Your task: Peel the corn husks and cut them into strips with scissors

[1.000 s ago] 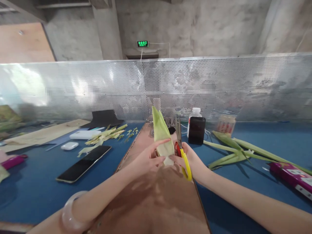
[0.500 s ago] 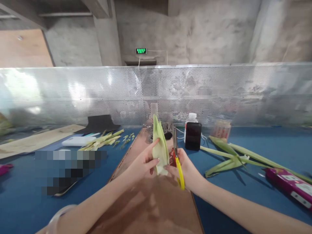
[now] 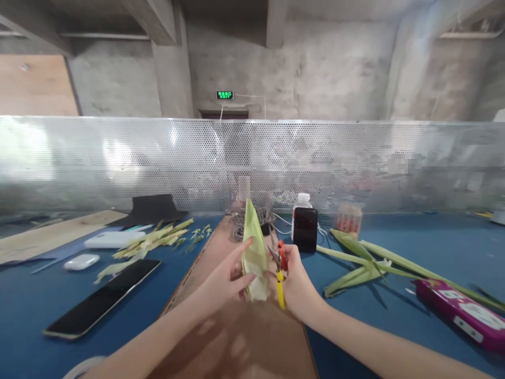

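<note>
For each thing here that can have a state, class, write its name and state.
Green husk, upright, held
Scissors, held, blades parted
Left hand, gripping husk
Right hand, gripping scissors
Flat phone, screen dark
Upright black device, screen dark
White bottle, capped, upright
Small white case, shut
Exit sign, lit

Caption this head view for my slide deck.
Left hand holds a corn husk, right hand grips red and yellow scissors.

Bright glare noted at left of the metal screen (image 3: pixel 27 150), ceiling (image 3: pixel 224 23) dim, soft shadows across the brown board (image 3: pixel 244 342), wide-angle stretching toward the edges, screen pixelated in a right-hand patch.
</note>
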A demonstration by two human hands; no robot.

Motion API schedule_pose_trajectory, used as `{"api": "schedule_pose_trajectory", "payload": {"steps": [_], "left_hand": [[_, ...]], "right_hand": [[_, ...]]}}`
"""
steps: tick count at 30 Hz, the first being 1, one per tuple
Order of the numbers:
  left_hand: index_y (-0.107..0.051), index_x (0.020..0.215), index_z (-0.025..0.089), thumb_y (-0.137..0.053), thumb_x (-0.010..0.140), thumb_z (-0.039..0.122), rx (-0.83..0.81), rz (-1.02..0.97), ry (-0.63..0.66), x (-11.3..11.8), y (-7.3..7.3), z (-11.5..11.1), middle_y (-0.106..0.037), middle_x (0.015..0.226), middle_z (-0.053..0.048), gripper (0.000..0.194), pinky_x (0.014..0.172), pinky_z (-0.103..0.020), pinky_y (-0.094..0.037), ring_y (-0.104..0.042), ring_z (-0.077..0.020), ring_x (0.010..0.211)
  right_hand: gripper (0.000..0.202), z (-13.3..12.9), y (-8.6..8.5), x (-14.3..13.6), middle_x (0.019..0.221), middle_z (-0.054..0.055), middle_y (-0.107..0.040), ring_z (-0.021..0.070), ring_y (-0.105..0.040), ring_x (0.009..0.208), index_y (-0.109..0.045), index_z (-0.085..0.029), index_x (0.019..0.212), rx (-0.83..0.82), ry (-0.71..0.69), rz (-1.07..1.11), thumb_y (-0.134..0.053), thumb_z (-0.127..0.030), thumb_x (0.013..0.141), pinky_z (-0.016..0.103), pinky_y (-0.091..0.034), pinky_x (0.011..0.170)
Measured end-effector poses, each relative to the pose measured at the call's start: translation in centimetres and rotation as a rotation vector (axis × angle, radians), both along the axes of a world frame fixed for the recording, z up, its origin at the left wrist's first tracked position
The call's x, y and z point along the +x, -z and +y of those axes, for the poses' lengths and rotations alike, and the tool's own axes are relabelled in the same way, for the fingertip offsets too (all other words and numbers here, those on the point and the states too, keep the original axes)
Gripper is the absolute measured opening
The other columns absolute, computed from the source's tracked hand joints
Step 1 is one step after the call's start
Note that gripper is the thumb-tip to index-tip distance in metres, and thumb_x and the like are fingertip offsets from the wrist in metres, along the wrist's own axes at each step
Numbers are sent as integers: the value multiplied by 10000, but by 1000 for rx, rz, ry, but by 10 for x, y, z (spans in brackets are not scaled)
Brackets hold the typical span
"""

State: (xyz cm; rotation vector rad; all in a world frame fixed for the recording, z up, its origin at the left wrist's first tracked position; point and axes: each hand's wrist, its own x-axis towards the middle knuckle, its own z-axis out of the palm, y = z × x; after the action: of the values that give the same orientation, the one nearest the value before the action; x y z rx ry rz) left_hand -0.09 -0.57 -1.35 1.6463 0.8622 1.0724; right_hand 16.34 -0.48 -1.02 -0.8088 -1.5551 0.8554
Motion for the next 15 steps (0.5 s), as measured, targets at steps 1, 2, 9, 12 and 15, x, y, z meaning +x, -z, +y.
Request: {"api": "schedule_pose_trajectory", "payload": {"steps": [1, 2, 9, 12, 15], "left_hand": [[-96, 1363, 225, -560, 757, 283, -5, 1, -14, 0, -1, -1, -625, 745, -14, 766, 514, -253, -488, -546, -106, 527], [-90, 1364, 234, -557, 759, 286, -13, -2, -26, 1, -3, -3, -631, 785, -24, 766, 523, -259, -498, -561, -112, 546], [-141, 1361, 240, -572, 741, 289, -15, -32, -28, 0, -7, -5, -567, 1135, -109, 756, 731, -343, -509, -619, -197, 837], [-155, 1355, 253, -579, 735, 290, -46, -38, -19, 1, -7, -6, -584, 1105, -102, 752, 694, -346, -519, -626, -210, 828], [-163, 1350, 263, -585, 732, 268, -51, -31, -39, 1, -10, -8, -612, 1026, -86, 748, 626, -310, -523, -632, -202, 788]], "right_hand": [[331, 0, 0, 1, 692, -53, -334, 88, -340, 554, -328, -234, 815, 1, -6, -23, -550, -100, 609, 198, -338, 485], [320, 0, 1, 2, 675, -57, -326, 86, -325, 545, -330, -229, 795, -5, -5, -40, -547, -92, 605, 197, -325, 478], [274, 7, 8, 6, 720, -37, -413, 105, -399, 608, -354, -212, 815, 0, 22, -120, -518, -78, 641, 239, -374, 571], [246, 5, 5, 5, 751, -21, -451, 116, -440, 641, -359, -212, 814, -14, -20, -118, -517, -95, 665, 255, -392, 599], [265, 1, 2, 5, 765, -20, -475, 125, -474, 665, -356, -217, 811, -44, -60, -73, -520, -85, 650, 259, -408, 606]]}}
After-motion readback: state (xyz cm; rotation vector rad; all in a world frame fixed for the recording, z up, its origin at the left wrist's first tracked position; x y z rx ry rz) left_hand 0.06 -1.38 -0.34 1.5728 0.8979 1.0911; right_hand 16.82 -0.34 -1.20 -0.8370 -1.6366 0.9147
